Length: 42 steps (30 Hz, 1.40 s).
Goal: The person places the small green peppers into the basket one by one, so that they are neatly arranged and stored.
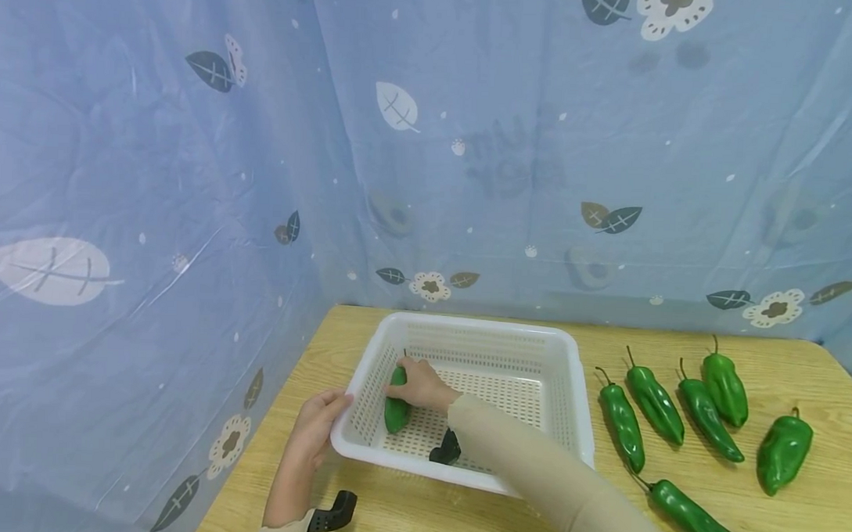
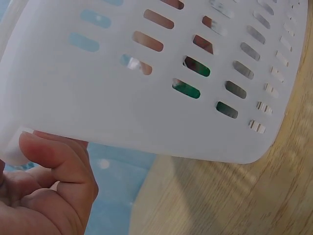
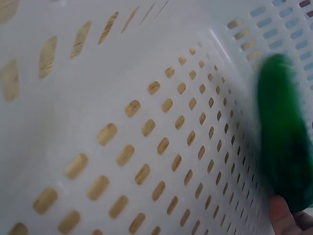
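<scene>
Best to set the green pepper (image 1: 396, 418) down softly at the left end inside the white basket (image 1: 580, 397), letting go only once supported, with right hand (image 1: 422, 385) pinching the pepper between thumb and fingers, and left hand (image 1: 318, 423) curled, gripping the basket's left rim.

On the table (image 1: 403, 512), the basket (image 1: 480, 323) held one pepper (image 1: 396, 415) near its left end; six other peppers (image 1: 654, 405) lay right of it, a curtain (image 1: 498, 221) behind.
</scene>
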Tool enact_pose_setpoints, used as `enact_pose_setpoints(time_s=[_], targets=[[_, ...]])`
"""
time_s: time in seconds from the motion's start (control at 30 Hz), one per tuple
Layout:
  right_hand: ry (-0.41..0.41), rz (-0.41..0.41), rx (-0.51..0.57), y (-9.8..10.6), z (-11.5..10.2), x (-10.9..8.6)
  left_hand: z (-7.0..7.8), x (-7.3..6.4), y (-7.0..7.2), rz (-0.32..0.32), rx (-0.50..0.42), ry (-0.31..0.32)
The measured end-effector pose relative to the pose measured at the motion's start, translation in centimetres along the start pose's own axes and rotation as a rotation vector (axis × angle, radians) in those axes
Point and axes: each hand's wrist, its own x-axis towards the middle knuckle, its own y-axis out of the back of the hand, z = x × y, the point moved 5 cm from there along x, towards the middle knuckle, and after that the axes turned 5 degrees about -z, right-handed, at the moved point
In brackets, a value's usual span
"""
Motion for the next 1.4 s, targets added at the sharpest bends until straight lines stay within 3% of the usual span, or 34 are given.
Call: enact_pose_setpoints(time_s=[0.5, 1.0, 1.23, 1.4], targets=[[0.023, 0.004, -0.041, 0.2, -0.3, -0.1, 0.0, 0.0, 0.1, -0.008, -0.002, 0.003], [-0.014, 0.044, -0.027, 1.5, -0.2, -0.2, -0.2, 0.2, 0.1, -0.022, -0.006, -0.001], [0.005, 0.085, 0.036, 2.6, -0.3, -0.5, -0.3, 0.2, 0.1, -0.017, -0.012, 0.003], [-0.025, 0.111, 0.07, 3.5, -0.3, -1.0, -0.3, 0.2, 0.0, -0.017, -0.016, -0.003]])
